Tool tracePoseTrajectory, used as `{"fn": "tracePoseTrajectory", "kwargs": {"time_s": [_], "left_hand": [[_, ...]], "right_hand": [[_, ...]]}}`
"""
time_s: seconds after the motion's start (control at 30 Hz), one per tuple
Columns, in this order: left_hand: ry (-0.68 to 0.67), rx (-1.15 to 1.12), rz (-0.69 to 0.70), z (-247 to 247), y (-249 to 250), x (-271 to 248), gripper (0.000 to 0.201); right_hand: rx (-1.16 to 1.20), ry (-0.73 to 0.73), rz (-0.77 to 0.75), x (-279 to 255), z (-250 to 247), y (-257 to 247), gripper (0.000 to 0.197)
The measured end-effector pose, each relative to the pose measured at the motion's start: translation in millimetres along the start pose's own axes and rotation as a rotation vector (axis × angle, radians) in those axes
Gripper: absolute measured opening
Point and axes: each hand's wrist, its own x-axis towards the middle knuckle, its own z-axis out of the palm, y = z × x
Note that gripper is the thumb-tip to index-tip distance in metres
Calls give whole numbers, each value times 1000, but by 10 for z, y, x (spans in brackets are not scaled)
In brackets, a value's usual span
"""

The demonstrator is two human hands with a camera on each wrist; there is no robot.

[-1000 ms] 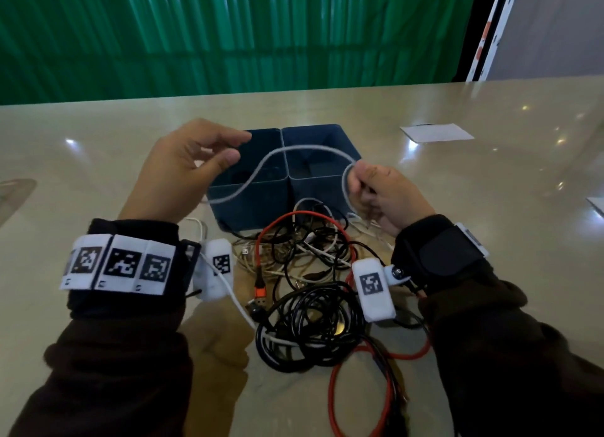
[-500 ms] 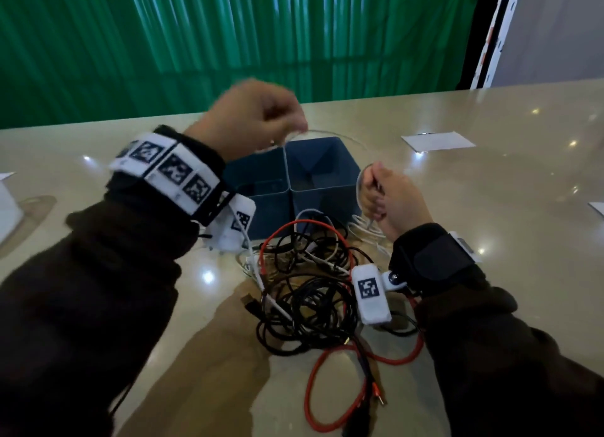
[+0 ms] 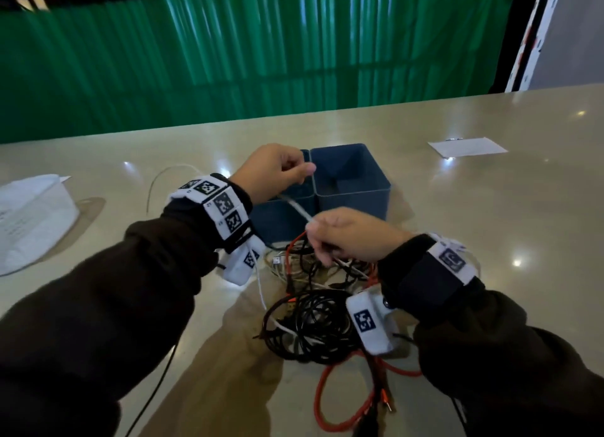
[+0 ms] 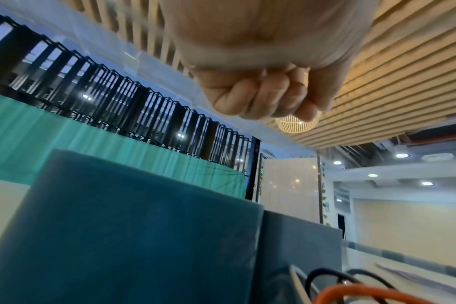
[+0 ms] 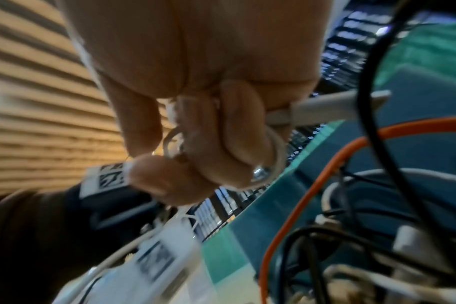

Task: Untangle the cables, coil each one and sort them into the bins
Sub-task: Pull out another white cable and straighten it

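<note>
Cables (image 3: 313,322) lie heaped in a black, orange and white tangle on the counter (image 3: 490,224), just in front of two blue bins (image 3: 353,188) standing side by side. A white folded sheet (image 3: 29,214) sits well off to the left and a paper slip (image 3: 467,146) far right. Above the heap, the left hand (image 3: 271,172) hovers over the left bin, fingers curled and pinching one end of a grey-white cable (image 3: 295,206); the right hand (image 3: 349,237) is closed around the other part of it, with small loops of that cable gathered round its fingers (image 5: 232,144) in the right wrist view. The short stretch between the hands runs taut and slanted. Coiling looks to be the step in hand: the left hand would do well to feed slack evenly while the right keeps each loop the same size, and the trailing length should be drawn clear of the orange lead (image 3: 322,400) so it does not drag the pile
</note>
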Motion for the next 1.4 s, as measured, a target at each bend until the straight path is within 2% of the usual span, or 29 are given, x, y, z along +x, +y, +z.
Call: {"fn": "tracePoseTrajectory", "kwargs": {"time_s": [0.1,0.17,0.27,0.37,0.43,0.53,0.67,0.73,0.8,0.87,0.9,1.0,1.07,1.1,1.2,1.3,1.4], "left_hand": [[89,-37,-19,0,29,25,37],[141,-41,-15,-1,67,58,37],[224,-48,-12,-21,134,106,35],[306,-82,-25,-73,173,154,36],[349,-106,-27,-115,187,170,38],[380,-139,-18,-173,189,117,39],[289,-246,2,-179,214,-65,37],[182,-346,32,-147,294,-165,37],[38,-391,91,-92,405,-232,35],[-56,-377,155,-34,494,-258,34],[-61,-374,170,-14,518,-247,34],[30,-412,116,-4,515,-149,36],[101,-430,92,-12,504,-86,37],[121,-438,94,-18,505,-64,37],[101,-450,95,-55,534,-56,37],[-31,-450,98,-65,576,-144,36],[-259,-430,122,27,618,-279,32]], "right_hand": [[-317,-164,17,82,194,-239,38],[-429,-241,53,133,342,-331,41],[-524,-243,121,211,491,-344,52],[-393,-146,192,267,516,-333,49],[-305,-69,197,288,489,-320,38],[-185,-2,175,262,325,-291,34],[90,258,213,215,-39,-81,37],[158,404,214,195,-146,3,40],[123,482,182,161,-214,32,43],[52,426,181,127,-229,7,46],[32,354,201,104,-201,-24,46],[-97,78,249,84,-22,-76,48],[-220,-62,204,81,151,-77,59],[-247,-84,193,87,201,-74,63],[-338,-76,189,101,174,-61,37],[-574,-125,272,57,65,5,30],[-580,-58,335,26,-55,153,31]]}}
